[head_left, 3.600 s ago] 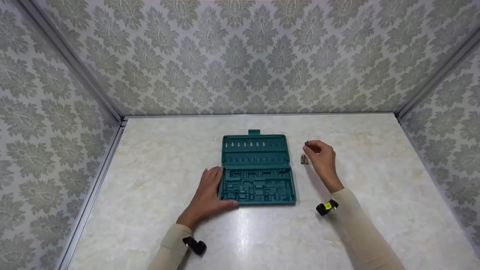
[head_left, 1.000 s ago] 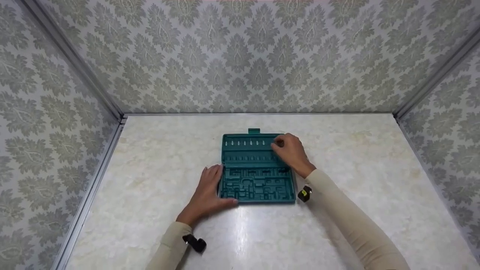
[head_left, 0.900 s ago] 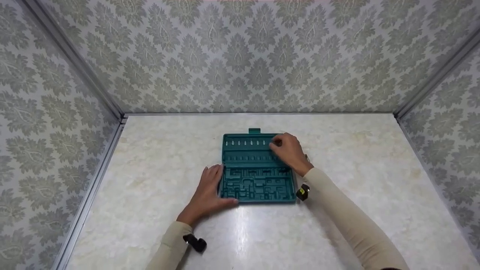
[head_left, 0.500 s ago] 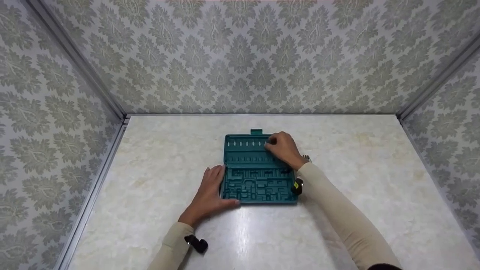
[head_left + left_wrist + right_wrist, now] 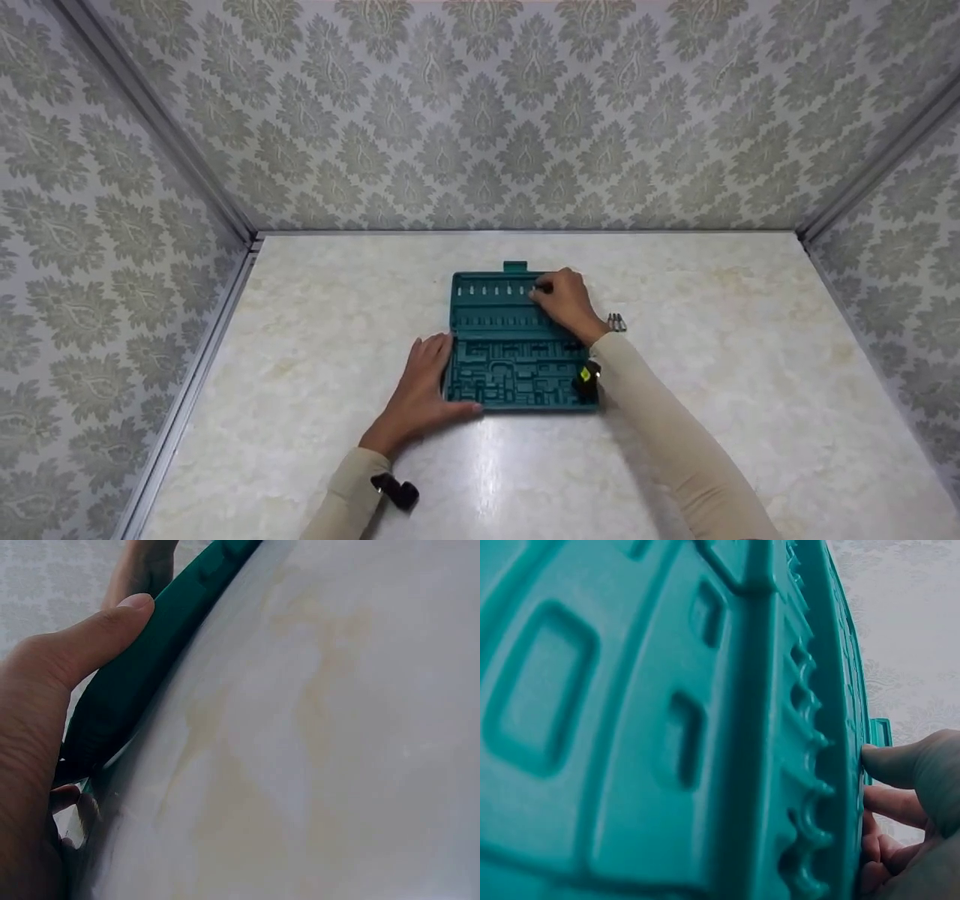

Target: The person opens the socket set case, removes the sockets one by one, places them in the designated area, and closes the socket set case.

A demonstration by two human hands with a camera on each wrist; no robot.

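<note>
A green case lies unfolded on the table, with several small silver bits in a row in its far half. The left hand grips the near-left corner, thumb along the front edge and fingers at the left side; the left wrist view shows that thumb on the case wall. Above the right end of the bit row, the right hand pinches a small bit, mostly hidden by the fingertips. In the right wrist view, the right hand is behind the case's moulded inside, its bit out of sight.
Several loose metal bits sit on the table just right of the case, by the right wrist. Patterned walls stand behind and at both sides. The right forearm crosses in from the front right.
From right of the case, the right hand has moved left over the far half, then slightly further left along the bit row. The loose bits show again beside the wrist. The left hand keeps its place.
</note>
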